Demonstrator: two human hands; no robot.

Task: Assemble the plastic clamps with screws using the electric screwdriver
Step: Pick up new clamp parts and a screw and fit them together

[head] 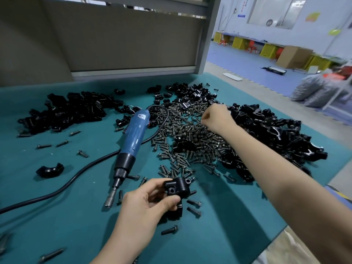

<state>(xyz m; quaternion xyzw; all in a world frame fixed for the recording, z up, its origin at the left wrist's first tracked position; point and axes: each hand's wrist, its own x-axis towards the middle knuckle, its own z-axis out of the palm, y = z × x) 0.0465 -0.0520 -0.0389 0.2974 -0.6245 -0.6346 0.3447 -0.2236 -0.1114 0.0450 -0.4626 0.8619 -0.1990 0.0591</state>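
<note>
**Left hand (144, 208) holds a clamp (177, 187); screws yet to go in**

Its fingers are wrapped round the black part near the front of the desk (57, 216), and the screw holes look empty as far as shows. Farther off, the right hand (217, 119) is over the screw pile (190, 134) with fingers curled down; whether they pinch a screw I cannot tell. The electric screwdriver (133, 134) lies untouched to the left. Judging by the heaps of clamp parts (276, 130) far left and right, most of the work remains.

Even, bright overhead light is cast; soft shadows lie on the counter (57, 216). Edges are bowed and blurred.
</note>
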